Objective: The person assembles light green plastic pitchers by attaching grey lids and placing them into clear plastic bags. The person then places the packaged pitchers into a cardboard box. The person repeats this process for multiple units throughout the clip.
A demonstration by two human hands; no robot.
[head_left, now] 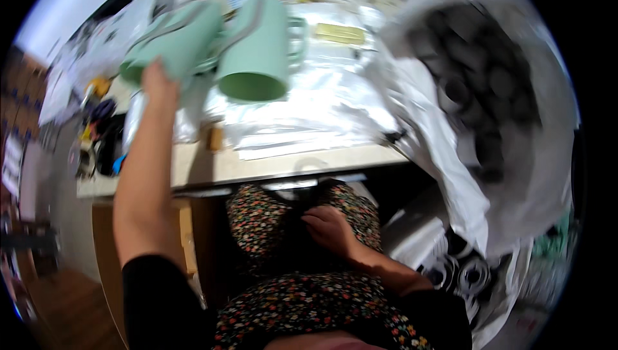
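Observation:
Two large mint-green mugs with side handles lie on their sides on the table, their open ends toward me. A grey wavy stripe runs along each. My left hand (159,83) reaches out to the left mug (183,38) and grips it at the rim; some of the fingers are hidden. The right mug (256,47) lies beside it on clear plastic bags (328,102), untouched. Low in front of me, my right hand (331,229) rests on my lap over floral cloth, its fingers loosely curled and partly in shadow. I cannot tell if it holds anything.
A yellow-green block (340,33) sits on the plastic bags. To the right stands a big white sack (438,150) of dark grey cylindrical pieces (476,60). Beneath it, another bag holds black and white rings (473,276). Small tools (103,109) clutter the table's left end.

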